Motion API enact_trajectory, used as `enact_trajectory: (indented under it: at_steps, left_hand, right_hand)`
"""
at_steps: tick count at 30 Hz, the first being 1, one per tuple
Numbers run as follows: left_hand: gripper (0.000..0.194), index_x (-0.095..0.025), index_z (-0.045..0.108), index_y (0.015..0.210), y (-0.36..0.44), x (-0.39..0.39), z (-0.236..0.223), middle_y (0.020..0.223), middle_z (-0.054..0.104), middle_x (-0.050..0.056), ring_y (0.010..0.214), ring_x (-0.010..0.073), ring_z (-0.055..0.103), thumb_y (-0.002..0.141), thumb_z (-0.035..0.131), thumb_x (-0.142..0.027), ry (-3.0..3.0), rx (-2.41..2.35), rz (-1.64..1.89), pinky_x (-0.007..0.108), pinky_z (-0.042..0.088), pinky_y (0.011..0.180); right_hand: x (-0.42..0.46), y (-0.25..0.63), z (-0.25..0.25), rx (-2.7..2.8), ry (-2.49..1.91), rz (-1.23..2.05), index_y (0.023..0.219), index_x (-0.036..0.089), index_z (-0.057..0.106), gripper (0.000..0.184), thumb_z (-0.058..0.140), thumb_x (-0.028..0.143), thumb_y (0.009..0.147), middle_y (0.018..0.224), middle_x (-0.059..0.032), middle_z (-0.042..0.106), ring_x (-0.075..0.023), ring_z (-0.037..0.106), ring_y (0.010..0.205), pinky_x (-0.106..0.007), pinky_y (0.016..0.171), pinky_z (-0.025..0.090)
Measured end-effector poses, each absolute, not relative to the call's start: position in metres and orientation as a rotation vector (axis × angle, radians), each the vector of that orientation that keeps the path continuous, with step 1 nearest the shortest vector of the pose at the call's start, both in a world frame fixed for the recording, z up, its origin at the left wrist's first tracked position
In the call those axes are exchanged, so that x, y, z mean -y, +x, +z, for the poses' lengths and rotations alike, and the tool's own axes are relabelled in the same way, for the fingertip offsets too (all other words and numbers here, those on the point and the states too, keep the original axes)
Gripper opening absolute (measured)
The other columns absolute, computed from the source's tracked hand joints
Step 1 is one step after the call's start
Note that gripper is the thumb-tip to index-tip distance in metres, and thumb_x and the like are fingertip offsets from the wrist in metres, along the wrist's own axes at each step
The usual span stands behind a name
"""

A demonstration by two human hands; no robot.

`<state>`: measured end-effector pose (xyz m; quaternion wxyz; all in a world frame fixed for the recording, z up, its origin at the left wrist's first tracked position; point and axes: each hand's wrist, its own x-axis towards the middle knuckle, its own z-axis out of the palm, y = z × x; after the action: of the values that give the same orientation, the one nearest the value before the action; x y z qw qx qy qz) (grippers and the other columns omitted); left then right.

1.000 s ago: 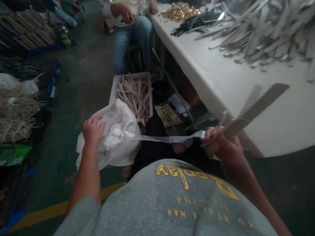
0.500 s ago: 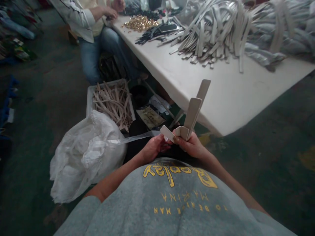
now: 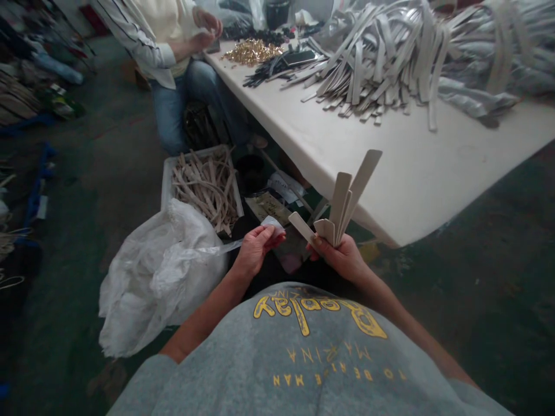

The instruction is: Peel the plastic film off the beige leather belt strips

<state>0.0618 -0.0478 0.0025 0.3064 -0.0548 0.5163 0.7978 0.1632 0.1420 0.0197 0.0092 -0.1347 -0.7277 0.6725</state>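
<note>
My left hand [image 3: 255, 248] is closed, thumb and fingers pinching a small white, thin piece [image 3: 273, 224] that looks like paper or film. A translucent strip [image 3: 228, 247] runs from beside that hand to the white plastic sack [image 3: 162, 271] on my left; I cannot tell whether the hand grips it. My right hand [image 3: 344, 257] is wrapped round the lower ends of several flat beige straps [image 3: 339, 199]. They fan out upward, and one short strap [image 3: 302, 226] leans left toward my left hand, apart from it.
A white table [image 3: 390, 173] carries piled grey-beige straps [image 3: 377, 63], gold-coloured metal pieces [image 3: 254, 52] and dark strips [image 3: 269, 68]. A crate [image 3: 167, 185] of beige strips stands behind the sack. Another person [image 3: 173, 63] sits at the table's far left, hands near its edge.
My left hand has moved left, away from the straps, and the white piece now shows in its fingers. The straps in my right hand are spread wider.
</note>
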Motion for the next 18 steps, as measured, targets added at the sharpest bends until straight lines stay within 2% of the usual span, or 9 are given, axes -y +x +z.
enact_trajectory:
  at_steps: [2, 6, 13, 18]
  left_hand:
    - [0.03, -0.015, 0.067, 0.078, 0.056, 0.049, 0.002, 0.077, 0.074, 0.004, 0.072, 0.0167, 0.07, 0.065, 0.086, -0.035, -0.295, -1.24, 2.161, 0.027, 0.054, 0.07]
    - [0.025, -0.015, 0.063, 0.076, 0.049, 0.051, -0.001, 0.073, 0.073, 0.002, 0.067, 0.0141, 0.069, 0.071, 0.083, -0.03, -0.45, -1.114, 2.215, 0.025, 0.054, 0.065]
    - [0.031, -0.017, 0.064, 0.077, 0.052, 0.045, -0.008, 0.077, 0.074, 0.001, 0.07, 0.014, 0.069, 0.067, 0.087, -0.034, -0.506, -1.101, 2.31, 0.024, 0.054, 0.065]
    - [0.038, -0.016, 0.063, 0.076, 0.057, 0.04, -0.007, 0.075, 0.072, -0.001, 0.068, 0.0126, 0.067, 0.06, 0.09, -0.038, -0.467, -1.16, 2.316, 0.025, 0.053, 0.07]
  right_hand:
    - [-0.144, 0.166, 0.016, 2.343, -0.431, 2.052, 0.073, 0.017, 0.066, 0.053, 0.062, 0.069, 0.08, 0.064, -0.0047, 0.065, -0.0164, 0.06, 0.054, -0.027, 0.051, 0.049]
    - [-0.139, 0.17, 0.008, 2.481, -0.374, 1.998, 0.073, 0.017, 0.063, 0.049, 0.058, 0.064, 0.085, 0.066, -0.0038, 0.065, -0.0155, 0.059, 0.052, -0.027, 0.05, 0.049]
    - [-0.127, 0.163, 0.005, 2.646, -0.176, 1.668, 0.07, 0.02, 0.058, 0.036, 0.051, 0.046, 0.093, 0.06, -0.0012, 0.06, -0.0166, 0.058, 0.055, -0.028, 0.053, 0.045]
    - [-0.127, 0.157, -0.002, 2.66, -0.206, 1.579, 0.077, 0.02, 0.058, 0.031, 0.048, 0.043, 0.095, 0.065, -0.0007, 0.06, -0.0165, 0.058, 0.058, -0.027, 0.055, 0.044]
